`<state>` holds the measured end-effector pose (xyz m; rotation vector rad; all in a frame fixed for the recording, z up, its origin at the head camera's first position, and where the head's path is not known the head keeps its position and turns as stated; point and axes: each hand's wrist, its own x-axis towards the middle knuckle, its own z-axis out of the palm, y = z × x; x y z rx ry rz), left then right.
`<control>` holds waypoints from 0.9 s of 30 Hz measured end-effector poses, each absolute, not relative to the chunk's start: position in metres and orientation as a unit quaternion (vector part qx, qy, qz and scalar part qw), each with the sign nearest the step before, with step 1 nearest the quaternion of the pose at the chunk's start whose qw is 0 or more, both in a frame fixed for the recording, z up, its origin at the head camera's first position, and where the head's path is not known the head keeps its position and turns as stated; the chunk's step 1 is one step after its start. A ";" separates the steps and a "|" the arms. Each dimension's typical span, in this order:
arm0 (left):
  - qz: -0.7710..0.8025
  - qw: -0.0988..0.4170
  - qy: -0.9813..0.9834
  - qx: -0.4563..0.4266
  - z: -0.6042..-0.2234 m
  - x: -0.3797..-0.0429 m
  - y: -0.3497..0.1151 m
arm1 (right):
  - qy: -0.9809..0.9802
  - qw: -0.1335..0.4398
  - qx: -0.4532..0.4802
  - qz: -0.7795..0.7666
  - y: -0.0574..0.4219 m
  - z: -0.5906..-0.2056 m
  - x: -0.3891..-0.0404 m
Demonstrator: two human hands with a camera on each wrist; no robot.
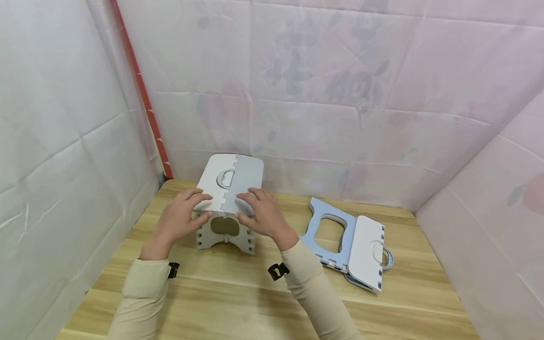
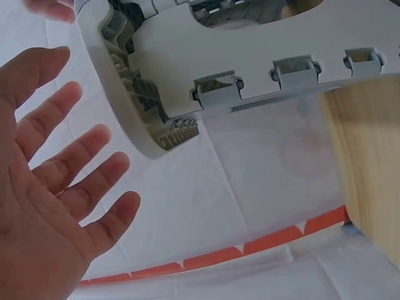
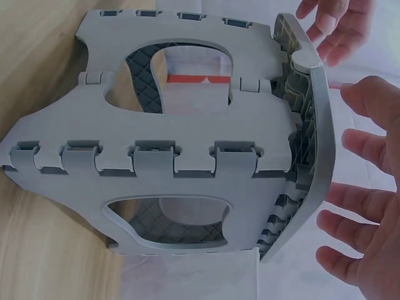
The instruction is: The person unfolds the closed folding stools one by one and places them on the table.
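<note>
A folding step stool (image 1: 248, 177) stands unfolded on the wooden table, its top half white and half grey, with a handle loop in the middle. My left hand (image 1: 180, 215) is at the near left of the top, fingers spread and loosely bent. In the left wrist view, a gap shows between the left hand (image 2: 56, 169) and the stool (image 2: 175, 69). Over the near right corner hovers my right hand (image 1: 265, 212). The right wrist view has the right hand (image 3: 369, 194) beside the edge of the stool's top (image 3: 322, 144); whether its fingertips touch is unclear.
A second folding stool (image 1: 367, 245), blue and white, lies partly folded on the right of the wooden table (image 1: 238, 302). Pale printed sheets (image 1: 306, 118) hang behind and at both sides. A red strip (image 1: 142, 89) runs down the left rear corner.
</note>
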<state>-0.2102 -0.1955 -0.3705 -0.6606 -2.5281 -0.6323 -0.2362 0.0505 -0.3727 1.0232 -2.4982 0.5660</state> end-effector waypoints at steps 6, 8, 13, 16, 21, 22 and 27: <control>-0.223 0.251 -0.906 -0.259 -0.372 -0.208 -0.195 | -0.893 0.191 0.357 0.196 0.051 -0.374 -0.234; -0.222 0.261 -0.901 -0.264 -0.372 -0.205 -0.192 | -0.893 0.191 0.354 0.204 0.054 -0.374 -0.231; -0.227 0.259 -0.904 -0.253 -0.370 -0.195 -0.183 | -0.896 0.190 0.342 0.211 0.061 -0.371 -0.226; -0.226 0.259 -0.904 -0.256 -0.370 -0.195 -0.177 | -0.902 0.186 0.335 0.200 0.066 -0.369 -0.226; -0.231 0.253 -0.903 -0.260 -0.371 -0.197 -0.167 | -0.911 0.169 0.326 0.188 0.074 -0.366 -0.225; -0.232 0.249 -0.904 -0.259 -0.371 -0.197 -0.165 | -0.912 0.165 0.324 0.188 0.076 -0.366 -0.224; -0.231 0.238 -0.907 -0.259 -0.369 -0.198 -0.158 | -0.918 0.155 0.315 0.186 0.084 -0.363 -0.221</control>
